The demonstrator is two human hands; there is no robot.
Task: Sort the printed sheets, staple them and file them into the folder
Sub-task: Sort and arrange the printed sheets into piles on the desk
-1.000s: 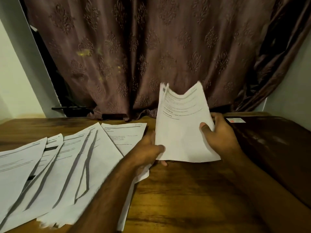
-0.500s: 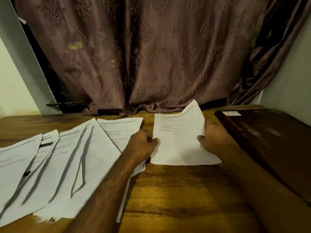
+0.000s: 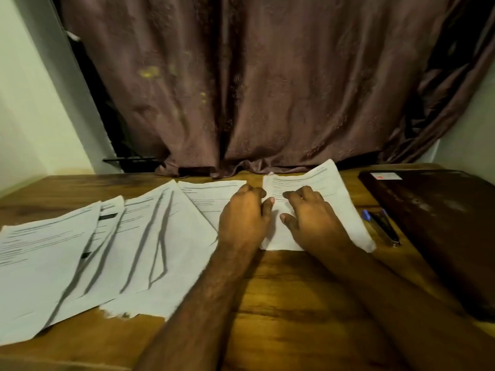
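Head view: white printed stack (image 3: 332,210) flat, top corner curled.

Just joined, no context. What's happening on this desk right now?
A person is sorting printed sheets. Both hands, left hand and right hand, rest on a small stack of sheets lying flat on the wooden table. More sheets are fanned out to the left. A dark folder lies closed at right, a stapler beside it. Nothing looks filed yet.

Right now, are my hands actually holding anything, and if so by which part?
Nothing is gripped. The right hand rests flat on the small stack of sheets lying on the table, and the left hand touches its left edge.
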